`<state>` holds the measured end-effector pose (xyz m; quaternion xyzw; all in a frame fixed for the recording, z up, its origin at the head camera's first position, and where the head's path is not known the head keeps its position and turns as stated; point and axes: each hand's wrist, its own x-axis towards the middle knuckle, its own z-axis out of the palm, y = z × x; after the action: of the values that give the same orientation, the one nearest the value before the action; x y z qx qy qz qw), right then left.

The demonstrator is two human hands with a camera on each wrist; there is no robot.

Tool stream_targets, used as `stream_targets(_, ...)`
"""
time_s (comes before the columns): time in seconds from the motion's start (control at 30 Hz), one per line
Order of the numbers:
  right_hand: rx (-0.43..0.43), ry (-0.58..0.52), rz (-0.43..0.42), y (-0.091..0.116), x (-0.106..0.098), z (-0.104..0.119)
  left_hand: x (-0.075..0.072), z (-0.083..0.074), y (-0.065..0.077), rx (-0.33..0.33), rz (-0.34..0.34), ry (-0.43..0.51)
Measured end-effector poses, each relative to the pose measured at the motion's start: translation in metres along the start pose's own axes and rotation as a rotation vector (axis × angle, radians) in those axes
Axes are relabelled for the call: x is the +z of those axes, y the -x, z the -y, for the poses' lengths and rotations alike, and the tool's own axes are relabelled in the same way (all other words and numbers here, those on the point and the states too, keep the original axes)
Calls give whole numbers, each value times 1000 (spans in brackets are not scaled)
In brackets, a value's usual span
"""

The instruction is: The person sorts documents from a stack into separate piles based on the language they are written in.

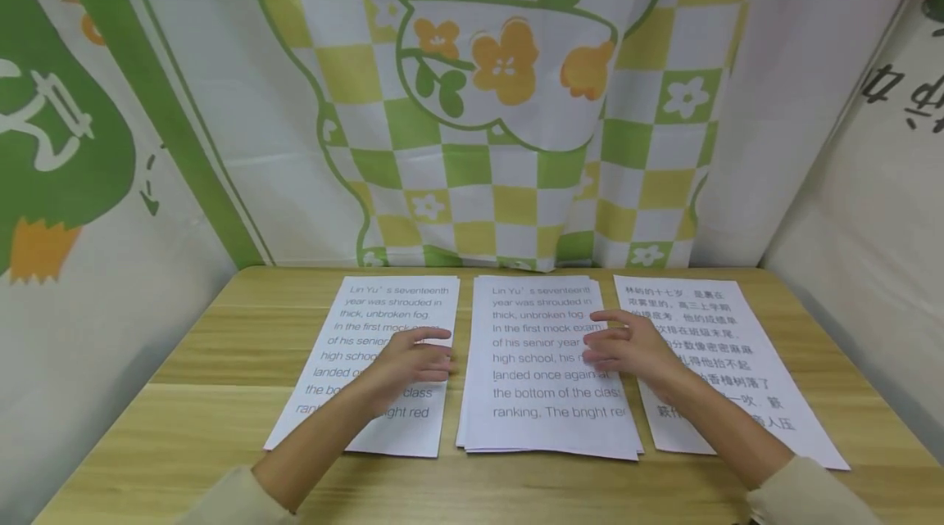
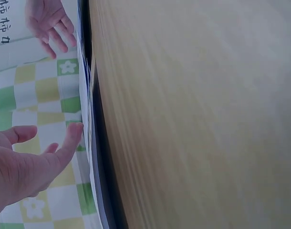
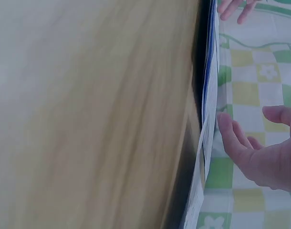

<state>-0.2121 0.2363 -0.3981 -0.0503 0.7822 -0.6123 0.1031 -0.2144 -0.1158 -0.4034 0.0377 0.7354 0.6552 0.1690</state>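
Observation:
Three lots of printed paper lie side by side in the head view. My left hand is over the right part of the left sheet, which carries English text. Between the hands lies a stack of paper with English text on top and lower sheets showing at its edges. My right hand spans the gap between this stack and the right sheet, printed with Chinese characters. Both hands hold nothing, fingers loosely bent. In the wrist views, the left hand and right hand appear just above the paper.
The papers lie on a wooden table with light grain. A white curtain with green and yellow checks hangs behind its far edge. Printed cloth walls stand at both sides.

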Motion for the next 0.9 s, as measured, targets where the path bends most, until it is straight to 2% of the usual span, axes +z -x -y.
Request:
stream_targets(0.17,34,69,-77,4,-15,-4,10,1,-5,-34,8,36)
stream_targets(0.37,79,98,-139,5,-24,-7,15,-1,-7,-48,31,62)
stream_targets(0.9,141,86,-133,8,-26,-4,18,-6,-7,-72,28,63)
